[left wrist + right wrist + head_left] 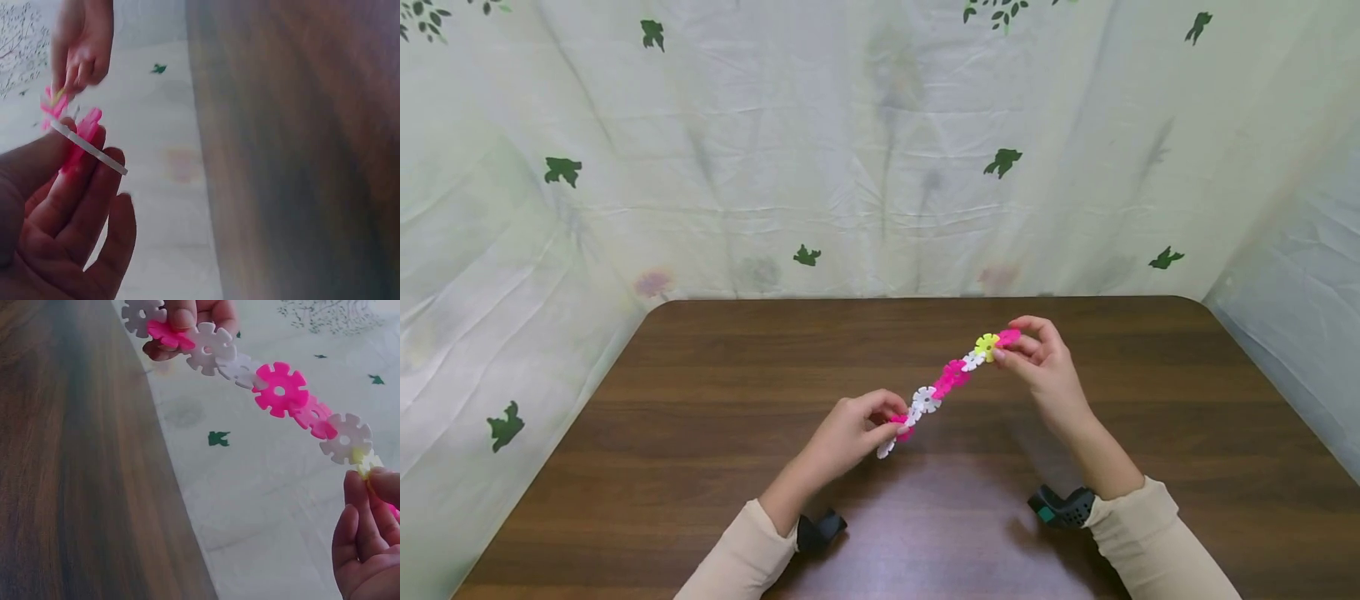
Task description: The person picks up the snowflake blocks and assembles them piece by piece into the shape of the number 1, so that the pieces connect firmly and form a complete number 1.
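Note:
A chain of flower-shaped interlocking plastic discs [955, 379] in pink, white and yellow stretches between both hands, slanting up to the right in the head view. My left hand [848, 429] pinches a pink disc [164, 334] near the chain's lower end, with a white disc [886, 449] sticking out past it. At the upper end my right hand [1051, 371] pinches the chain at the yellow disc [983, 342], and a last pink disc [1010, 337] lies by its fingers. In the left wrist view a white disc [94, 150] shows edge-on, overlapping the pink one.
The chain is held over a brown wood-grain table [700, 358] with rounded far corners. Behind it hangs a pale curtain [850, 167] with green bird shapes, and it continues along both sides. A dark strap device [1060, 507] sits on the right wrist, another [822, 531] on the left.

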A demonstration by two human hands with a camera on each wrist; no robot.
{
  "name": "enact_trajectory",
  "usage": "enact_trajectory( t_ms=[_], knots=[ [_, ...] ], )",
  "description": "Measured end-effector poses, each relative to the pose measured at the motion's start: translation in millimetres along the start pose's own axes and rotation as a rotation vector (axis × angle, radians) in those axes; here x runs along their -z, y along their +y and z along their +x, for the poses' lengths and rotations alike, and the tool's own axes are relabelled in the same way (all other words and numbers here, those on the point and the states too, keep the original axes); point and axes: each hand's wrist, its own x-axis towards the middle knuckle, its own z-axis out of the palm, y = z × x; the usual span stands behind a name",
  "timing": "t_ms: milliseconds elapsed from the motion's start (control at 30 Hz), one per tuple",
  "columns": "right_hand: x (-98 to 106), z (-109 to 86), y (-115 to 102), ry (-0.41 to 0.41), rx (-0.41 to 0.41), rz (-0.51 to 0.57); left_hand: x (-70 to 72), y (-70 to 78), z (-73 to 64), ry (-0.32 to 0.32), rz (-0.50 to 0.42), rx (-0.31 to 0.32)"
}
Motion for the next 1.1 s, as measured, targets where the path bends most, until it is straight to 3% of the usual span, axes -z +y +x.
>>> enact_trajectory(
  t_ms=[133,333,433,567,700,867,1000,1100],
  knots=[
    [-3.8,8.7,5.5,-0.002,0.003,0.014,-7.9,2.2,-3.0,0.001,-0.051,0.043],
    [-7.8,18.5,13.9,-0.039,-0.017,-0.046,-22.1,6.8,-6.1,-0.029,-0.100,0.120],
    [-9.8,22.1,19.0,-0.076,-0.028,-0.068,-25.1,22.4,-7.1,-0.050,-0.132,0.163],
    [-11.9,26.2,25.9,-0.130,-0.057,-0.097,-32.9,29.7,-7.1,-0.079,-0.205,0.217],
    [-12.0,29.9,34.3,-0.165,-0.097,-0.128,-46.2,17.1,-6.0,-0.099,-0.277,0.280],
    [-9.4,32.9,49.0,-0.203,-0.155,-0.155,-55.2,14.3,-5.9,-0.134,-0.392,0.338],
    [-7.2,32.6,60.8,-0.243,-0.223,-0.177,-60.4,12.3,-6.5,-0.173,-0.470,0.358],
    [-6.3,31.4,67.6,-0.281,-0.286,-0.203,-63.3,10.1,-6.6,-0.208,-0.476,0.351]
  ],
)
